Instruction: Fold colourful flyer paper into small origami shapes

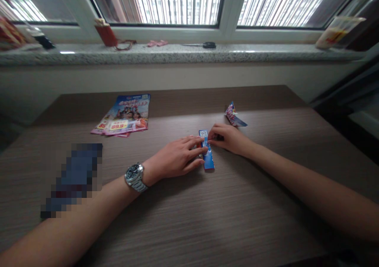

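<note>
A narrow folded strip of blue printed paper (209,160) lies on the wooden table, with a QR code at its far end. The fingers of my left hand (185,154) are spread and rest flat over the strip's left side; a watch is on that wrist. My right hand (226,138) is at the strip's right edge, its thumb and index finger brought together there. Whether paper is pinched between them is too small to tell. Just beyond my right hand stands a small folded paper piece (232,117).
Colourful flyers (127,115) lie at the table's back left. A pixelated dark object (75,176) is beside my left forearm. On the stone windowsill (166,55) are a red box (106,34), dark-handled scissors (209,45) and a plastic cup (336,32).
</note>
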`<state>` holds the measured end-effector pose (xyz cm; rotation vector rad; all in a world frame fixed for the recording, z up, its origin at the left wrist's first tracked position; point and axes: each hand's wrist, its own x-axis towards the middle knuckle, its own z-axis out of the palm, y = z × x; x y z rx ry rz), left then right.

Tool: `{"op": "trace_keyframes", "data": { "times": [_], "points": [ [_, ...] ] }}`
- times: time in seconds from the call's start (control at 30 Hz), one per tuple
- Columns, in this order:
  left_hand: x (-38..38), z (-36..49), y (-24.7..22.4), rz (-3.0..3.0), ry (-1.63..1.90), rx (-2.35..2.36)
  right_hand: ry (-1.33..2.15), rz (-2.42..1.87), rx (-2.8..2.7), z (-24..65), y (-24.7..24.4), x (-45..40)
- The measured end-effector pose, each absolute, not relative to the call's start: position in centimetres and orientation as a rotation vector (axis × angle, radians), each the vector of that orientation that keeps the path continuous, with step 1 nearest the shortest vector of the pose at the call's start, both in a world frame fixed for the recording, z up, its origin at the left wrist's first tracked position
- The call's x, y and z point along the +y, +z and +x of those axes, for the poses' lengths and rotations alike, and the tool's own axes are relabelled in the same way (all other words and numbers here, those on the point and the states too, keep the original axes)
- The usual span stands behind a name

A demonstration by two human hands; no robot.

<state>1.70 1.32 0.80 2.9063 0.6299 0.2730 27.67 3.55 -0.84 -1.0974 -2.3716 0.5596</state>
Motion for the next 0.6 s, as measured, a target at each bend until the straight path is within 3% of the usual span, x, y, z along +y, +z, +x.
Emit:
{"op": "trace_keyframes", "data": {
  "times": [0.6],
  "points": [
    [1.1, 1.6, 0.8, 2.896, 0.274, 0.644, 0.572, -1.029, -2.376, 27.8, -1.1, 0.6]
  ]
}}
